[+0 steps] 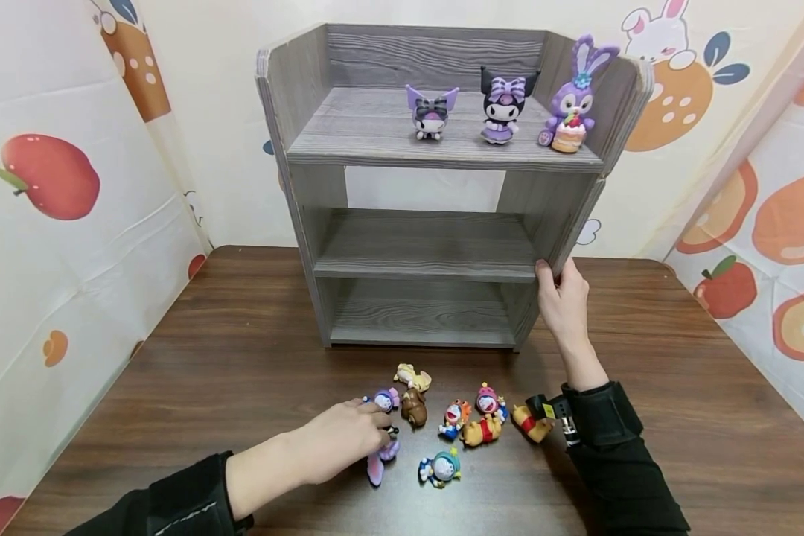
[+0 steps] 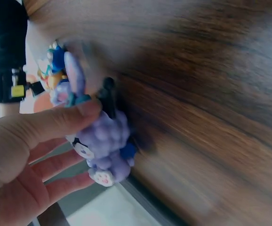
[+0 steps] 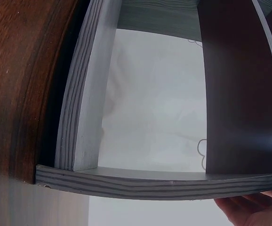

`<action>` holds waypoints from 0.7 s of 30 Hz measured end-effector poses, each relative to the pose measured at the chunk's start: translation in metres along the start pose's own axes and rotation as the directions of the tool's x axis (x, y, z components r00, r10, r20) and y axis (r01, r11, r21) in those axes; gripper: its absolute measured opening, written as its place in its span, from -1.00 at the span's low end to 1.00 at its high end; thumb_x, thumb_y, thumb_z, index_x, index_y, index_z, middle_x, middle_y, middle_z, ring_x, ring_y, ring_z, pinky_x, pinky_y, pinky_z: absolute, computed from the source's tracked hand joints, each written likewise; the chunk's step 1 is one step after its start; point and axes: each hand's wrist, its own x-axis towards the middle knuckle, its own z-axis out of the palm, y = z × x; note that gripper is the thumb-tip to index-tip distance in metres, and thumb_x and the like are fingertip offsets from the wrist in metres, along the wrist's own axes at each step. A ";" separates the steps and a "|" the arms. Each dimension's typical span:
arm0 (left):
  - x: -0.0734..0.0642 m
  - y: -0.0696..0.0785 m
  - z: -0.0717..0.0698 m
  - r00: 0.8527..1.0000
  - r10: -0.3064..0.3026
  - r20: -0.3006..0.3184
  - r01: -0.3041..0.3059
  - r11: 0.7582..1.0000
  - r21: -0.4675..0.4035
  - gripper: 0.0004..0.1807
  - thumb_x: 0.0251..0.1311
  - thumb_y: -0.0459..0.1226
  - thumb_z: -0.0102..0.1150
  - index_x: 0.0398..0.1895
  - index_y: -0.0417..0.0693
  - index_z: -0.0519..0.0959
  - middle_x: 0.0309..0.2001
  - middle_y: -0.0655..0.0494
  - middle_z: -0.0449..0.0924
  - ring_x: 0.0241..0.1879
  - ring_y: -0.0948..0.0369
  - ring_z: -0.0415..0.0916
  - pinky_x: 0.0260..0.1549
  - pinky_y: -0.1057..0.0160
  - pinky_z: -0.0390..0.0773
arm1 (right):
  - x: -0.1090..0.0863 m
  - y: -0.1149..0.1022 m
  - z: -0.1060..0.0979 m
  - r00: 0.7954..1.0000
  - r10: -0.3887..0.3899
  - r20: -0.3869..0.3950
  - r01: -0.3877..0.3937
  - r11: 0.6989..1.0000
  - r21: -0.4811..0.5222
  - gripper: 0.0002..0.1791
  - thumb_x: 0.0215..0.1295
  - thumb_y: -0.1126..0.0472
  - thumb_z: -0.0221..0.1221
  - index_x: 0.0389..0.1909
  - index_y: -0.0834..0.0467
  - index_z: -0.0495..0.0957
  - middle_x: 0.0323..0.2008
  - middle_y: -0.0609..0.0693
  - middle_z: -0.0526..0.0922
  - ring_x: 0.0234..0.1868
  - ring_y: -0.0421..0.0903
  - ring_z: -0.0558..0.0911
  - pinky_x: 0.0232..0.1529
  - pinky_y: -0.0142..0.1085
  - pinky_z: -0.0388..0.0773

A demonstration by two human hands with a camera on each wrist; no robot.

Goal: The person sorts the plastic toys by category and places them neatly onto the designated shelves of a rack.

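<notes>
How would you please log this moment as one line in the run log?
left hand: pinches purple figurine on table | right hand: holds grey shelf side | top shelf: three purple figurines

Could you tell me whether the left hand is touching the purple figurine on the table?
Touching. The left wrist view shows the left hand with its thumb pressed on the purple figurine and fingers beneath it.

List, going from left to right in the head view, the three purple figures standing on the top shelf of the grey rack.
Small purple figure with a dark bow → black-hooded figure with a striped bow → purple rabbit holding a cake.
</notes>
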 end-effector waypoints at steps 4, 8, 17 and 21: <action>-0.003 -0.011 0.003 0.997 -0.079 0.014 0.080 0.960 -0.269 -0.68 -0.17 -0.42 0.26 -0.24 -0.03 0.59 -0.15 0.14 0.53 -0.12 0.24 0.44 -0.15 0.26 0.43 | 0.000 0.000 0.000 1.000 -0.003 -0.001 0.003 1.000 0.002 -0.71 0.26 0.20 -0.11 -0.17 0.34 0.41 -0.29 0.27 0.58 -0.31 0.06 0.56 -0.49 -0.49 0.30; -0.006 -0.023 0.005 0.990 -0.139 0.001 0.122 0.865 -0.487 -0.68 -0.18 -0.45 0.29 -0.25 -0.14 0.56 -0.17 0.11 0.51 -0.16 0.26 0.45 -0.19 0.36 0.43 | 0.000 0.001 0.000 1.000 -0.004 -0.003 0.004 1.000 0.000 -0.71 0.25 0.20 -0.10 -0.17 0.33 0.42 -0.30 0.27 0.58 -0.32 0.05 0.56 -0.49 -0.46 0.30; -0.007 -0.043 0.016 0.971 -0.230 -0.063 0.104 0.649 -0.754 -0.67 -0.23 -0.38 0.34 -0.29 -0.15 0.51 -0.18 0.10 0.51 -0.16 0.27 0.43 -0.14 0.34 0.40 | 0.000 0.002 0.001 1.000 -0.010 -0.005 0.010 1.000 -0.003 -0.72 0.25 0.19 -0.09 -0.20 0.33 0.42 -0.33 0.26 0.58 -0.36 0.04 0.55 -0.52 -0.47 0.28; -0.008 -0.050 0.025 0.959 -0.282 -0.010 0.105 0.389 -0.915 -0.68 -0.19 -0.42 0.32 -0.28 -0.22 0.48 -0.19 0.02 0.49 -0.17 0.20 0.44 -0.21 0.32 0.47 | 0.000 0.002 0.001 1.000 -0.009 -0.009 0.009 1.000 -0.003 -0.72 0.25 0.18 -0.09 -0.21 0.33 0.42 -0.34 0.26 0.58 -0.38 0.03 0.54 -0.52 -0.47 0.28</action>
